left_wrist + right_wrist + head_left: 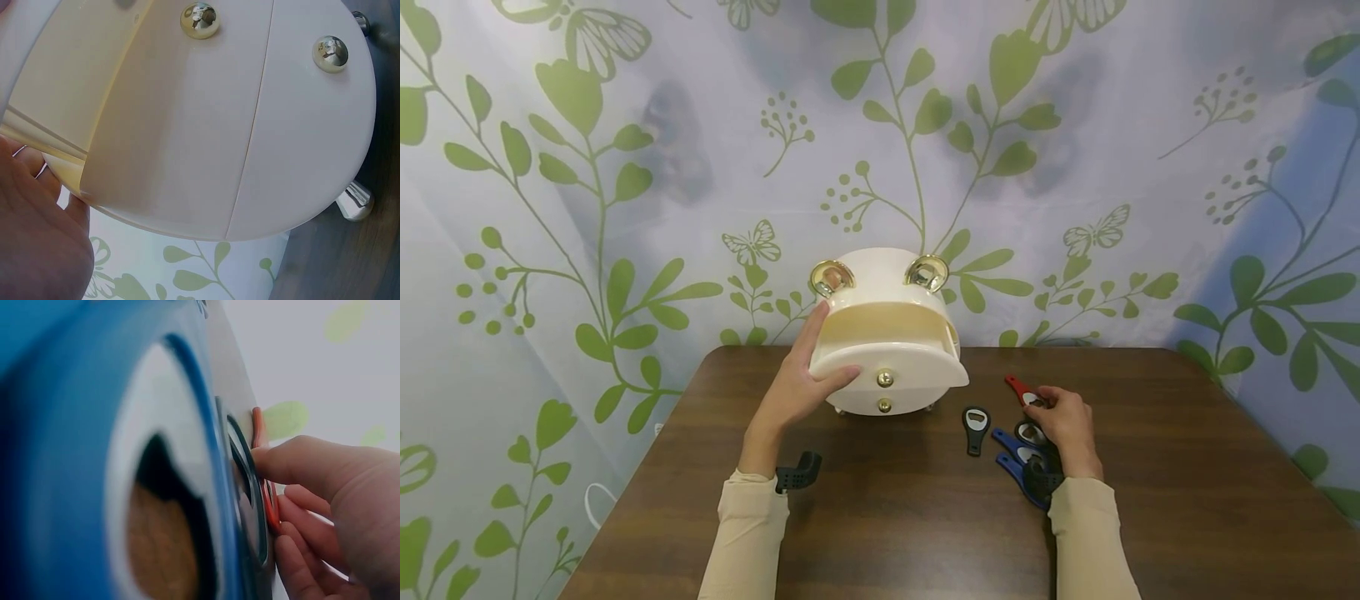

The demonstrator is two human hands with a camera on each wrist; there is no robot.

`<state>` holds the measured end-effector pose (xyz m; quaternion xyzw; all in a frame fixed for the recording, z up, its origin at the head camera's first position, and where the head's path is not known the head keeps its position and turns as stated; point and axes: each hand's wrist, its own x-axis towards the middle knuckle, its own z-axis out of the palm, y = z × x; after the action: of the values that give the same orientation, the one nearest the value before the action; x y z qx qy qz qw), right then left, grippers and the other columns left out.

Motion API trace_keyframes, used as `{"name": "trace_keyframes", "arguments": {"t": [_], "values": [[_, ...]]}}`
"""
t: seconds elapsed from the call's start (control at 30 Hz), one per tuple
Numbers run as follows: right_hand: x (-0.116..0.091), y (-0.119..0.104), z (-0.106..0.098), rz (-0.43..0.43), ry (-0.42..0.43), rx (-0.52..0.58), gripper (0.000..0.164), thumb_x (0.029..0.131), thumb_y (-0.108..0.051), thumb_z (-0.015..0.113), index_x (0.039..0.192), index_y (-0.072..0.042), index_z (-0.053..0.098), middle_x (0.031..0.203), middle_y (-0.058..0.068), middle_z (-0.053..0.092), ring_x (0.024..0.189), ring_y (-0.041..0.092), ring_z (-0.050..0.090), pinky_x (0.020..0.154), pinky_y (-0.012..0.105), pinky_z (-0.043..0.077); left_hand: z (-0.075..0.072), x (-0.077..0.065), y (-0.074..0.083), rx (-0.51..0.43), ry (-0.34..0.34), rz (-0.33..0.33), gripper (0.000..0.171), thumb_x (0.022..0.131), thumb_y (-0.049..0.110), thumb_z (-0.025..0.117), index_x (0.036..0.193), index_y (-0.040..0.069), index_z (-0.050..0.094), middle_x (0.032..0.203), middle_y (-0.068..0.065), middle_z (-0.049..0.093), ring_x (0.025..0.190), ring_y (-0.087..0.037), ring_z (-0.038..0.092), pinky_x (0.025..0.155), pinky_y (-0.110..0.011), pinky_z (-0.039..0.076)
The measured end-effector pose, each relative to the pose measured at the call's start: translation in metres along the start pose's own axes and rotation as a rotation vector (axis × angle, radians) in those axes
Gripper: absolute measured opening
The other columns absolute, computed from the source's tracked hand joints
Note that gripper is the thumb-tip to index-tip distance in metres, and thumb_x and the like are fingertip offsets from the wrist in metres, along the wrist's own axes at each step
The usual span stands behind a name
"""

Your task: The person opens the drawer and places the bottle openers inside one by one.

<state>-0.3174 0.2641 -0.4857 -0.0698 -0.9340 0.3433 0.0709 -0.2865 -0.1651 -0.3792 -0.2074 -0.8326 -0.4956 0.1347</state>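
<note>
A white drawer box with gold ears and two round gold knobs stands on the table. Its upper drawer is pulled out; the lower drawer is flush. My left hand grips the box's left end, thumb on the front and fingers along the side. To the right of the box, my right hand pinches a red bottle opener between thumb and fingers, at the table surface. Near that hand lie a black bottle opener and blue bottle openers, partly hidden by the hand and wrist camera.
Another black bottle opener lies alone between the box and the group. The brown wooden table meets a curtain with green leaf prints behind the box. A white cord shows at the table's left edge.
</note>
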Motion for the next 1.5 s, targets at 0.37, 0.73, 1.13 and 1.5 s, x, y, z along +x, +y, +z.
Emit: {"name": "trace_keyframes", "arguments": {"t": [0.37, 0.73, 1.13, 1.5], "values": [[-0.001, -0.004, -0.001, 0.018, 0.012, -0.009, 0.053, 0.091, -0.027, 0.073, 0.132, 0.004, 0.065, 0.127, 0.028, 0.067, 0.112, 0.051, 0.06, 0.093, 0.061, 0.046, 0.0, 0.0, 0.0, 0.012, 0.005, 0.012, 0.101, 0.088, 0.045, 0.08, 0.166, 0.036, 0.016, 0.173, 0.01, 0.012, 0.158, -0.017, 0.015, 0.124, -0.057, 0.021], [-0.002, -0.004, 0.0, 0.075, -0.017, 0.004, 0.054, 0.093, -0.031, 0.072, 0.134, 0.003, 0.065, 0.131, 0.028, 0.065, 0.119, 0.053, 0.056, 0.1, 0.063, 0.044, 0.002, -0.003, -0.004, -0.005, 0.003, -0.009, 0.099, 0.089, 0.037, 0.08, 0.165, 0.039, 0.016, 0.171, 0.014, 0.013, 0.158, -0.015, 0.015, 0.125, -0.055, 0.021], [-0.001, -0.015, -0.007, 0.019, 0.048, 0.085, 0.054, 0.093, -0.029, 0.072, 0.136, 0.003, 0.064, 0.128, 0.025, 0.068, 0.118, 0.046, 0.06, 0.1, 0.058, 0.045, 0.002, -0.003, -0.002, -0.004, 0.005, 0.001, 0.101, 0.088, 0.041, 0.081, 0.165, 0.038, 0.016, 0.171, 0.014, 0.013, 0.158, -0.016, 0.015, 0.125, -0.055, 0.022], [-0.003, -0.041, -0.025, -0.014, 0.149, 0.177, 0.052, 0.092, -0.03, 0.074, 0.136, -0.003, 0.066, 0.128, 0.023, 0.069, 0.118, 0.04, 0.063, 0.099, 0.054, 0.046, 0.002, -0.002, -0.003, 0.001, 0.011, 0.006, 0.101, 0.088, 0.041, 0.081, 0.165, 0.04, 0.016, 0.171, 0.015, 0.013, 0.157, -0.015, 0.017, 0.124, -0.055, 0.023]]}}
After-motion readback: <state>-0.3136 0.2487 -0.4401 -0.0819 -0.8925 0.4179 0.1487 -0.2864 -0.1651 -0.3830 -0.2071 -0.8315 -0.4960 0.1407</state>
